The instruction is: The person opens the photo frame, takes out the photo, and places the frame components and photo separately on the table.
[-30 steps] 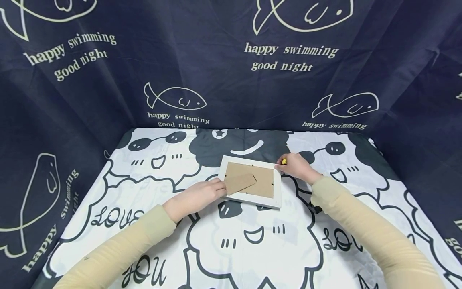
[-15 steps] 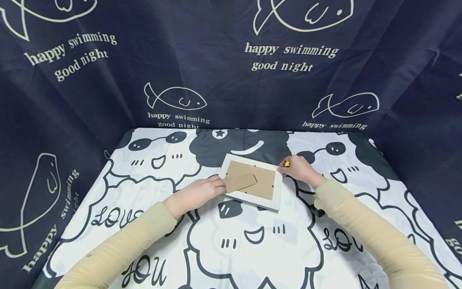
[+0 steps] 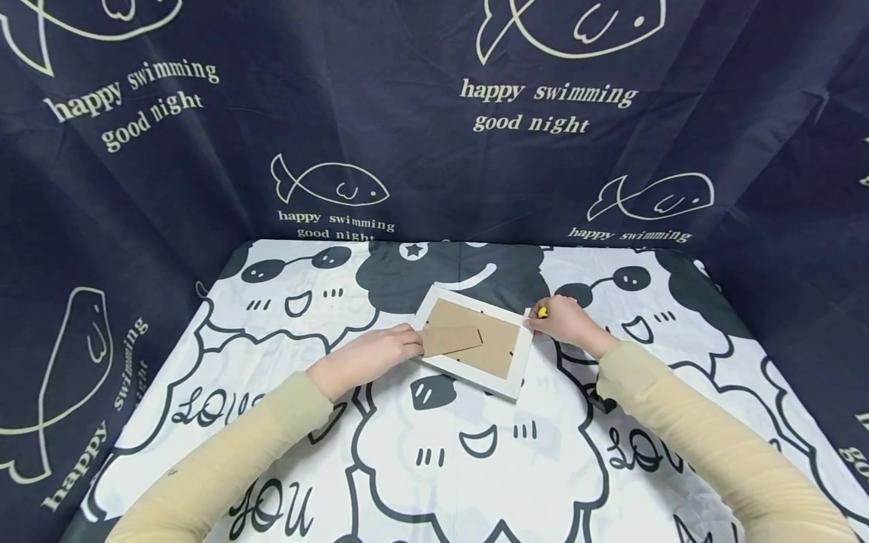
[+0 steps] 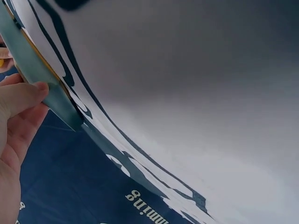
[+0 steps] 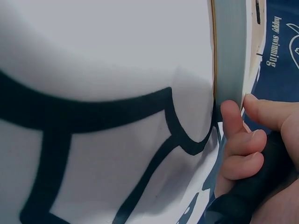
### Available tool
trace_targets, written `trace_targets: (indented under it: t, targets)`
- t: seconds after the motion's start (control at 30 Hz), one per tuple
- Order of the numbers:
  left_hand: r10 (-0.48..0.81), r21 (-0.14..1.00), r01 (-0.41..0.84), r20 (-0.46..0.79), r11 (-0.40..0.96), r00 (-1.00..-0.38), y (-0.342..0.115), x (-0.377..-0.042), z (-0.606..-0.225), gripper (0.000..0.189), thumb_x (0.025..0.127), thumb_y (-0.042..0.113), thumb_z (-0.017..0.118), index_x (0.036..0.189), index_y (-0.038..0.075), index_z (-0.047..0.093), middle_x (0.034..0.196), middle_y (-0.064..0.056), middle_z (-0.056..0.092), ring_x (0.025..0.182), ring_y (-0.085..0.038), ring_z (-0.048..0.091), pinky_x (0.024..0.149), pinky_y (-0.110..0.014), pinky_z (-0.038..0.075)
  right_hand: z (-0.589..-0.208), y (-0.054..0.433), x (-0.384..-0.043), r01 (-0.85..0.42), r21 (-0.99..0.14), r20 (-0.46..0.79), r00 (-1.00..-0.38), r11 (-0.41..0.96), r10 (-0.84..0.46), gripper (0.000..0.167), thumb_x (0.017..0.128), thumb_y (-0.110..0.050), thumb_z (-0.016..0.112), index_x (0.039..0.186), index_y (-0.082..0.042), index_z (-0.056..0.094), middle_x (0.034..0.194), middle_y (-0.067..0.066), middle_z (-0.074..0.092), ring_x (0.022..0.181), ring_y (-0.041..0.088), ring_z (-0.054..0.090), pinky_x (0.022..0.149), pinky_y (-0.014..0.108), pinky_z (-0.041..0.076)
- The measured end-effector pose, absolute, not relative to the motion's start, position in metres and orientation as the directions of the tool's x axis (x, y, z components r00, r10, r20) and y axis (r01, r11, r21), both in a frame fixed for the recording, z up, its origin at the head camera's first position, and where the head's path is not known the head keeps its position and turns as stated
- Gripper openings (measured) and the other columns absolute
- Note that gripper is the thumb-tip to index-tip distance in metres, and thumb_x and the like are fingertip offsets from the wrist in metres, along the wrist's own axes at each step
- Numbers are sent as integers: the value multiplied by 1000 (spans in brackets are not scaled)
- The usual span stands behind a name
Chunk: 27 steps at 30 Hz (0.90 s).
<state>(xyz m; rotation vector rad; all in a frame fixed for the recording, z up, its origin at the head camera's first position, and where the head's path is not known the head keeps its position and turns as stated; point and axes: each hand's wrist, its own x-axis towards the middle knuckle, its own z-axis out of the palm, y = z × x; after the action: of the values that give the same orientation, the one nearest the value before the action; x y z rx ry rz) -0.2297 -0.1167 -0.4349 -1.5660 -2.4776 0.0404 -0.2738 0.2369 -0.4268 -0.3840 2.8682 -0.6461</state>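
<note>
Picture frame [image 3: 468, 374], white-rimmed, back side up, held at the far middle of the table [image 3: 492, 479], skewed, with the right end nearer the person. Inside the rim: brown backing board [image 3: 497, 353], with small dark tabs along its edges. Across the board: brown flap [image 3: 451, 340], wide end toward the left, narrow end near the board's middle, with a short dark line there.

Left hand [image 3: 370, 360]: grasping the left side, thumb and fingers pinched about the rim. Near the flap's wide end; contact with it, cannot tell.

Right hand [image 3: 566, 320]: pinching the far right corner between thumb and index finger. Also in the same grip: black handle [image 5: 252, 193], tucked under the remaining curled fingers, and a yellow piece [image 3: 542, 311] at the fingers (one tool or two, cannot tell).

Both forearms in pale yellow sleeves [image 3: 224, 445]. Under everything, white cloth with black cartoon faces and lettering. Behind and at both sides, dark blue curtain [image 3: 407, 90] printed with fish outlines and "happy swimming good night".
</note>
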Motion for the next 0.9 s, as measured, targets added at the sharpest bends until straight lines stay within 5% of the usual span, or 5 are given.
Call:
trace_targets:
  t: [0.2,0.4,0.57,0.8,0.9]
  targets:
    - [904,-121,901,157,417,-398,-117,-235,-434,27,87,1,61,110,15,66,111,6,61,104,-8,52,91,-18,44,-428,237,-272,-156,-461,-145,-958,874,-248,18,87,-19,67,79,-3,64,66,5,68,59,13,64,56,32,40]
    - [905,-66,911,158,408,-394,-118,-239,-432,32,83,-6,61,106,15,68,110,6,63,106,-10,53,93,-19,43,-426,239,-268,-175,-471,-151,-950,865,-275,18,88,-19,66,77,-5,65,65,5,69,64,16,66,103,65,21]
    - [905,-39,912,153,408,-398,-118,-244,-431,28,86,-4,60,105,15,69,110,6,63,107,-10,54,92,-20,45,-426,240,-267,-187,-456,-149,-948,870,-282,17,88,-20,66,77,-6,65,62,2,68,69,18,61,103,71,6]
    - [902,-12,910,142,414,-408,-120,-249,-431,30,82,-3,65,105,15,69,109,6,63,106,-11,54,90,-23,47,-429,241,-267,-194,-428,-140,-951,883,-277,18,87,-22,66,78,-7,64,58,0,65,61,14,53,105,67,10]
    - [898,21,908,142,419,-417,-120,-251,-431,31,79,-3,68,104,15,69,109,6,63,106,-10,54,91,-22,47,-429,241,-266,-186,-430,-146,-952,884,-271,18,87,-22,67,78,-7,64,59,-1,66,56,13,49,93,52,40]
